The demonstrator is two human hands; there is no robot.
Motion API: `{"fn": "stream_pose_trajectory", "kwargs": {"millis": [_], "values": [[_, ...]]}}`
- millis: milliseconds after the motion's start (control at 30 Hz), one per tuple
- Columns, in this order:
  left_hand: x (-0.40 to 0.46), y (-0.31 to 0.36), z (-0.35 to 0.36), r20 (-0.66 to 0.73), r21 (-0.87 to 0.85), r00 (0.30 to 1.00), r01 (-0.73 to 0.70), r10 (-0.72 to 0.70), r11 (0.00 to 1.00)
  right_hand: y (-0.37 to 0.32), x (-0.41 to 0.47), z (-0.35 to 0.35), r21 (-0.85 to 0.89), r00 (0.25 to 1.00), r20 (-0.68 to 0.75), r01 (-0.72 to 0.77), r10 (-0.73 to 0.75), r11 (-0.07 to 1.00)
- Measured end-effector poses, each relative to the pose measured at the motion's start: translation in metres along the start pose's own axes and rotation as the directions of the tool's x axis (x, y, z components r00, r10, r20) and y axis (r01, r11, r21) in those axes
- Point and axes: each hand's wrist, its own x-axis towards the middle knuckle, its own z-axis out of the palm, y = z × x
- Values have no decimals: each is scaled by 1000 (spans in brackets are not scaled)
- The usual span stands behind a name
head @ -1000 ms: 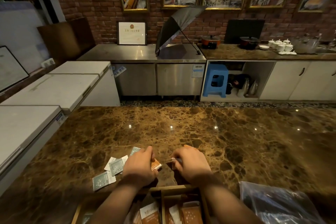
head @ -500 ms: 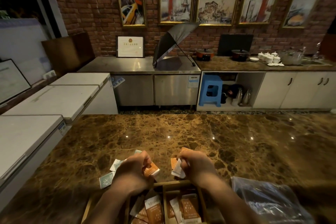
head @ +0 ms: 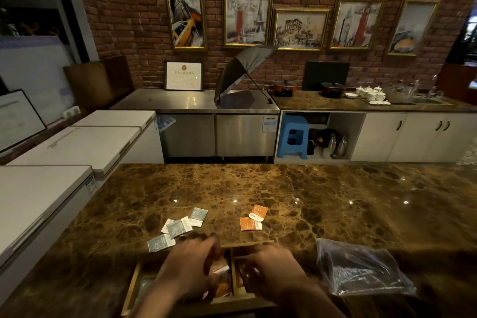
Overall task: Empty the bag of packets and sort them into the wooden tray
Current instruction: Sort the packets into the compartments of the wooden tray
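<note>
Both hands are down in the tray (head: 233,257) — left hand (head: 189,263), right hand (head: 273,270), grips unreadable. Grey packets (head: 178,227) lie just beyond the left hand, orange packets (head: 254,218) beyond the right — bag (head: 361,268) rightward.

Both hands are reaching down into the tray (head: 134,284): left hand (head: 189,266) left of its divider, right hand (head: 271,270) right, fingers curling.

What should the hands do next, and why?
Probably lift the right hand out of the wooden tray and reach for the two orange packets on the marble counter. Both hands are down in the tray's compartments now, and loose packets, orange and grey-green, are lying unsorted beyond it.
</note>
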Motion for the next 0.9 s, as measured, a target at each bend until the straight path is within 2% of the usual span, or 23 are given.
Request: {"fn": "stream_pose_trajectory", "kwargs": {"millis": [67,167,300,400,533,767,900], "values": [[-5,1,5,18,83,999,-51,50,995,0,-5,4,-17,999,37,23,-22,1000],[-8,1,10,63,108,994,-91,85,990,0,-9,3,50,1000,2,-2,1,999],[-4,-3,7,78,11,994,-72,70,997,5,-7,-4,222,988,-104,-85,111,971],[7,-7,-2,23,-104,1000,12,-9,995,21,2,-16,324,955,-162,-185,247,928],[36,-6,-12,-40,-173,997,65,-73,983,51,20,-29,248,935,-175,-262,310,932],[99,12,2,-59,-220,990,113,-128,969,84,56,-25,181,925,-246,-251,291,951],[126,17,24,-12,-203,996,81,-85,976,97,81,-17,192,937,-159,-279,311,941]]}}
